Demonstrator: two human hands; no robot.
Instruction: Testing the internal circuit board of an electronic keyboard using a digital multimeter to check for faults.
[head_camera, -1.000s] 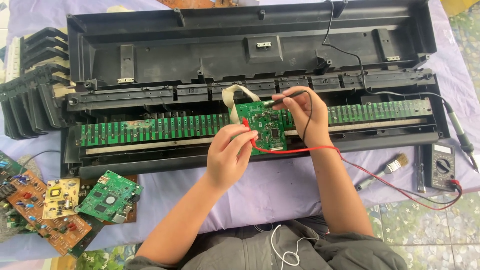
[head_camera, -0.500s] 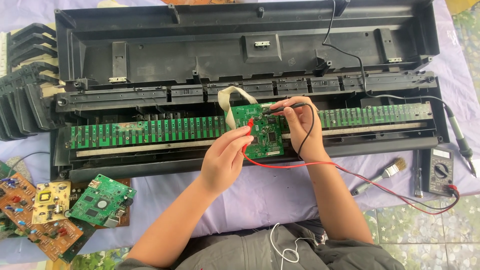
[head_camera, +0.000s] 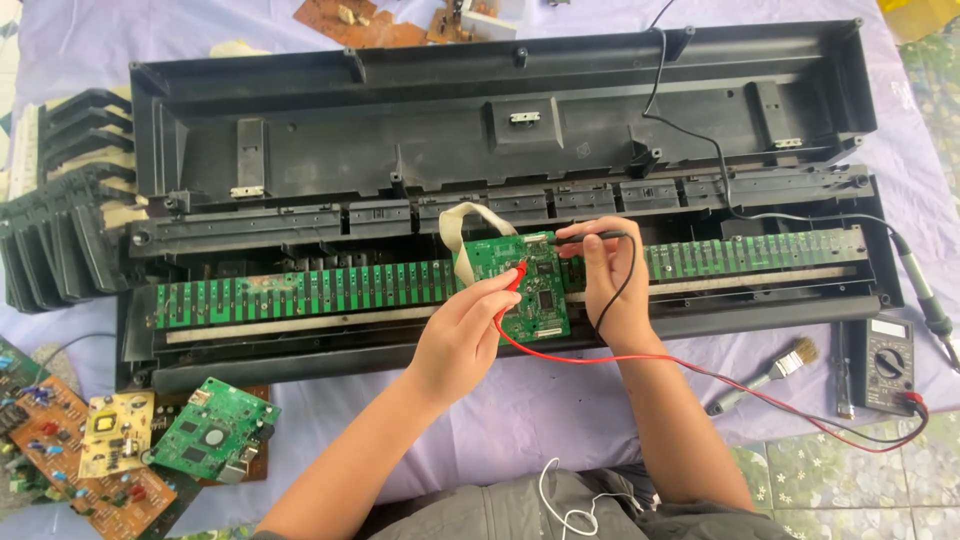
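I am working over the long black keyboard case (head_camera: 500, 130), which is lying left to right on the cloth, and the small green board (head_camera: 525, 283) is sitting at its middle, long side running toward me. My left hand (head_camera: 462, 335) is pinching the red probe (head_camera: 517, 280), tip pointing up-right onto the board; my right hand (head_camera: 610, 285) is closed on the black probe (head_camera: 590, 238), pointing left (steady wrists, I judge, would be keeping both tips from slipping)
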